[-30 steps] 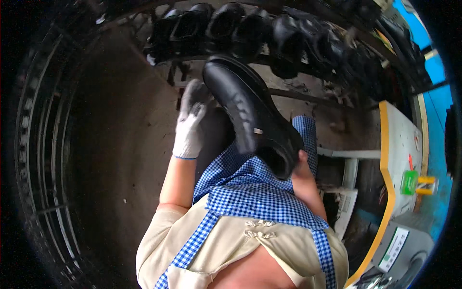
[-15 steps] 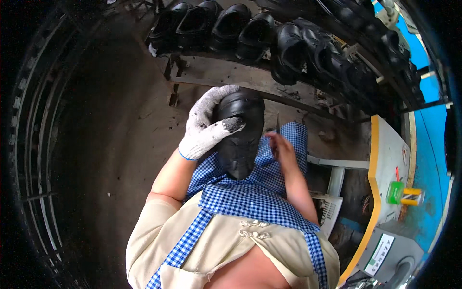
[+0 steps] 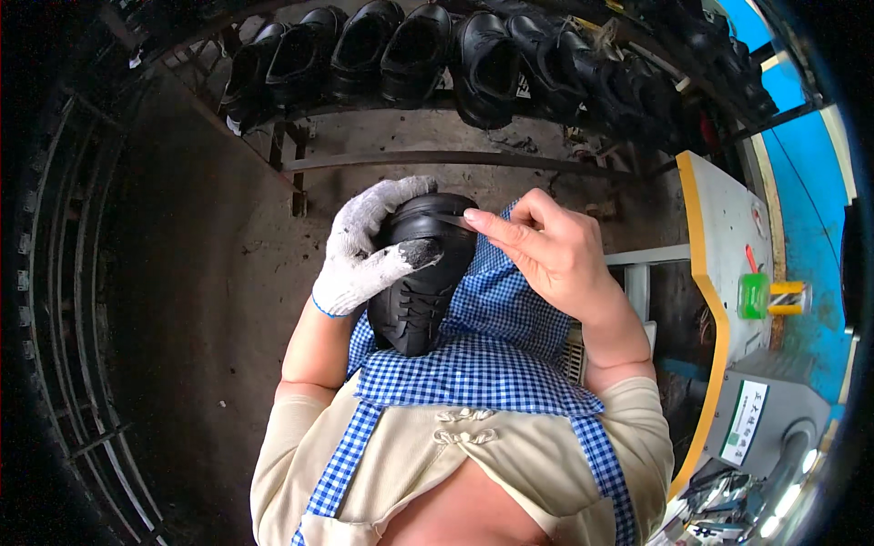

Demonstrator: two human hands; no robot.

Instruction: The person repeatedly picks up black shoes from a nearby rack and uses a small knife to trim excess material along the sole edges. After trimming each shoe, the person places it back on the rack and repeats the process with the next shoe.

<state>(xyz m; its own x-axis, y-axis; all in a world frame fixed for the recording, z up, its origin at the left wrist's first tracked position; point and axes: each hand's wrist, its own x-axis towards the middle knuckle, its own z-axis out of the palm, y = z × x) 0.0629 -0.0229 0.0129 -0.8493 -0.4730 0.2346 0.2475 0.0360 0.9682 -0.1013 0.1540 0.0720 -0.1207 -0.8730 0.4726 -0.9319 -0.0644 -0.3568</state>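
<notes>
A black lace-up shoe [image 3: 421, 300] is held in front of my apron, its toe pointing away from me and its laced part near me. My left hand [image 3: 360, 250], in a white knitted glove with blackened fingertips, grips the toe end from the left side. Bare and bent at the fingers, my right hand [image 3: 563, 255] reaches in from the right. Its fingers pinch a thin blade [image 3: 450, 219], which lies against the toe of the shoe. Most of the blade's handle end is hidden in my fingers.
A rack [image 3: 437, 160] with a row of black shoes [image 3: 414, 56] stretches across the far side. On the right stands a white panel with a yellow edge [image 3: 699, 227], a green container [image 3: 752, 297], a yellow jar [image 3: 788, 298] and a grey machine housing [image 3: 769, 409].
My right hand has risen from beside the apron to the shoe's toe, bringing the blade against it. The shoe and my left hand have shifted slightly left, and the laces now show.
</notes>
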